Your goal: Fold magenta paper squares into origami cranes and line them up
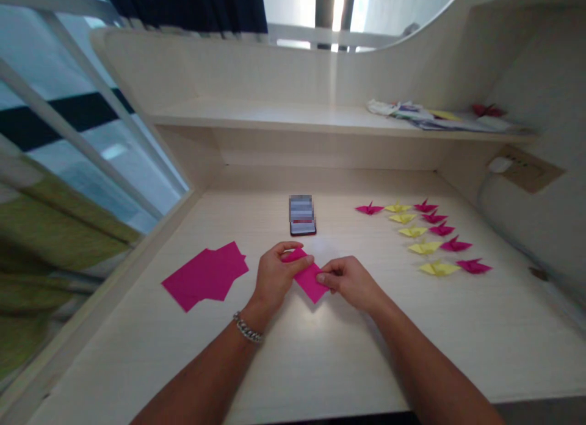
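Note:
A folded piece of pink origami paper (314, 286) is held just above the desk, between both hands. My left hand (278, 271), with a chain bracelet at the wrist, pinches its upper left part between thumb and fingers. On the right side, my right hand (344, 279) grips the paper's edge with thumb and forefinger. Loose pink paper sheets (206, 278) lie overlapping to the left of my left hand. Beyond the hands rests a phone (303, 215) with its screen lit. To the right stand several folded pink cranes (455, 244) and yellow cranes (425, 247) in rows.
A shelf (284, 121) runs along the back of the pale desk (183, 364), with papers (430, 115) on its right end. A plug (500, 164) with a grey cable sits in the right wall's socket. Metal bed rails (101, 83) border the left side.

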### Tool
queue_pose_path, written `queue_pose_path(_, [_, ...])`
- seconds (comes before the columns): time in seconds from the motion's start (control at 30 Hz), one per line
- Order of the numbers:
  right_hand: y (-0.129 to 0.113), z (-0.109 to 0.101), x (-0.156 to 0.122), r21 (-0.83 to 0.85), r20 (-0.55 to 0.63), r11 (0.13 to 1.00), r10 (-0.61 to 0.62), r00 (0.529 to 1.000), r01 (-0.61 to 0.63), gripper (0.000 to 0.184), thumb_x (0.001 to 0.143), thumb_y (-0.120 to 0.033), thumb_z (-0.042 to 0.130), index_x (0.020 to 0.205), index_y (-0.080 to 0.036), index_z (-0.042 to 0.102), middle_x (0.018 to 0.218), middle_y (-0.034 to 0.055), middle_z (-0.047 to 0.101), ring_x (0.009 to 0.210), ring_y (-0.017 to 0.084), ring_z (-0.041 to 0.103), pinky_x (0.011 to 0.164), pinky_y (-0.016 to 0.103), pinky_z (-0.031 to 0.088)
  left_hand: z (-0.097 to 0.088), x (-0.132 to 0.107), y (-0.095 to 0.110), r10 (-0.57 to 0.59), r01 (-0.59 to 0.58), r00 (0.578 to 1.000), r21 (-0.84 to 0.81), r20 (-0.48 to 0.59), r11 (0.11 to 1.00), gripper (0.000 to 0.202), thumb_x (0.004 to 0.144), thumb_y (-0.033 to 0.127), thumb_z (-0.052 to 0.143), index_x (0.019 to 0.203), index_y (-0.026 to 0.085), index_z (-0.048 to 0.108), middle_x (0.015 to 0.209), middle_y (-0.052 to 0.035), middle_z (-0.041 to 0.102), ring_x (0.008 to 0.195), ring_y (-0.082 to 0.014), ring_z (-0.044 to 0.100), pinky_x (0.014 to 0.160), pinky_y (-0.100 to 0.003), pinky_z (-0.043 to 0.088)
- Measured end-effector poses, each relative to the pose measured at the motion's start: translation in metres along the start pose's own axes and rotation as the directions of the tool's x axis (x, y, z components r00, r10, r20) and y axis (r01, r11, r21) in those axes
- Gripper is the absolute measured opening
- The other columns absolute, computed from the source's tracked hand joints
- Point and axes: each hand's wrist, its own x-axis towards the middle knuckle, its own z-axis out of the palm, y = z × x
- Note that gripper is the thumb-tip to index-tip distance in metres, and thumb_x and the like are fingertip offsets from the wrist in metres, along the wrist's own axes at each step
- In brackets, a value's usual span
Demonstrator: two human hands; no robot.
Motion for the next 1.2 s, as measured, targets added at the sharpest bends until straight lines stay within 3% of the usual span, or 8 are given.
queue_pose_path(0.23, [0.001,-0.011,-0.003,-0.069,0.054,0.998,0.001,0.999,0.002,0.019,0.074,-0.028,0.061,0.067,-0.015,0.071,0.052,-0.0014,0.056,0.049,0.011,0.044,0.049,0.023,0.032,-0.017,0.013,0.004,0.109,-0.117,0.988,-0.075,-0.106,0.99,0.04,0.064,0.032,0.076,0.097,0.015,0.062,0.072,-0.0021,0.068,0.066,-0.0131,0.063,0.066,-0.026,0.051])
queue_pose_path(0.4, [0.004,-0.019,-0.005,-0.139,0.071,0.99,-0.019,0.997,0.029,0.019,0.075,-0.027,0.06,0.066,-0.015,0.071,0.053,-0.0003,0.059,0.049,0.011,0.046,0.049,0.023,0.033,-0.019,0.007,0.012,0.035,-0.096,0.965,0.227,0.26,0.969,0.023,0.069,0.033,0.07,0.084,0.015,0.071,0.073,-0.0056,0.07,0.066,-0.0162,0.062,0.061,-0.026,0.048])
queue_pose_path(0.67, [-0.001,-0.006,0.002,-0.122,-0.089,0.986,-0.128,0.988,0.117,0.018,0.074,-0.021,0.056,0.078,-0.017,0.073,0.07,0.0029,0.068,0.062,0.015,0.056,0.056,0.024,0.041,-0.001,-0.004,0.001,0.095,-0.194,0.951,0.329,0.294,0.924,0.019,0.073,0.034,0.064,0.071,0.016,0.071,0.064,-0.0029,0.067,0.058,-0.0142,0.056,0.054,-0.024,0.041])
queue_pose_path(0.77, [0.0,-0.004,0.004,-0.098,-0.121,0.992,-0.085,0.989,0.073,0.018,0.07,-0.017,0.055,0.074,-0.016,0.072,0.064,0.0014,0.065,0.058,0.013,0.054,0.053,0.023,0.039,-0.001,-0.003,0.003,0.097,-0.172,0.967,0.326,0.235,0.93,0.021,0.073,0.035,0.065,0.07,0.015,0.07,0.062,-0.0025,0.066,0.056,-0.0138,0.055,0.053,-0.023,0.04])
queue_pose_path(0.93, [0.006,-0.025,0.004,0.018,-0.114,1.0,-0.016,0.993,0.018,0.012,0.066,-0.016,0.056,0.065,-0.015,0.067,0.058,0.0007,0.062,0.057,0.013,0.053,0.056,0.023,0.039,-0.016,0.008,0.009,0.12,-0.129,0.992,0.275,0.048,0.953,0.023,0.072,0.038,0.068,0.072,0.015,0.07,0.067,-0.004,0.068,0.06,-0.0148,0.057,0.057,-0.024,0.043])
queue_pose_path(1.03, [0.007,-0.032,0.004,0.088,-0.23,0.996,-0.002,0.973,0.023,0.011,0.068,-0.022,0.059,0.066,-0.014,0.066,0.059,0.0016,0.061,0.059,0.014,0.054,0.058,0.024,0.04,-0.022,0.012,0.007,0.144,-0.134,0.989,0.202,-0.036,0.97,0.026,0.068,0.04,0.071,0.073,0.014,0.07,0.073,-0.0061,0.07,0.066,-0.0167,0.059,0.061,-0.026,0.046])
queue_pose_path(1.1, [0.006,-0.029,0.005,0.145,-0.27,0.988,-0.005,0.963,0.046,0.016,0.071,-0.029,0.06,0.072,-0.014,0.066,0.066,0.003,0.064,0.062,0.014,0.055,0.06,0.025,0.041,-0.02,0.012,0.005,0.151,-0.141,0.987,0.173,-0.051,0.975,0.027,0.068,0.041,0.071,0.074,0.014,0.069,0.076,-0.0064,0.07,0.068,-0.0168,0.06,0.062,-0.026,0.046])
queue_pose_path(1.2, [0.006,-0.016,0.009,0.227,-0.187,0.969,-0.054,0.981,0.097,0.022,0.071,-0.036,0.064,0.079,-0.015,0.065,0.071,0.0021,0.064,0.063,0.013,0.055,0.059,0.024,0.041,-0.015,0.008,0.004,0.143,-0.141,0.99,0.197,0.005,0.97,0.026,0.07,0.04,0.069,0.075,0.015,0.07,0.072,-0.0049,0.069,0.063,-0.0152,0.059,0.059,-0.025,0.045])
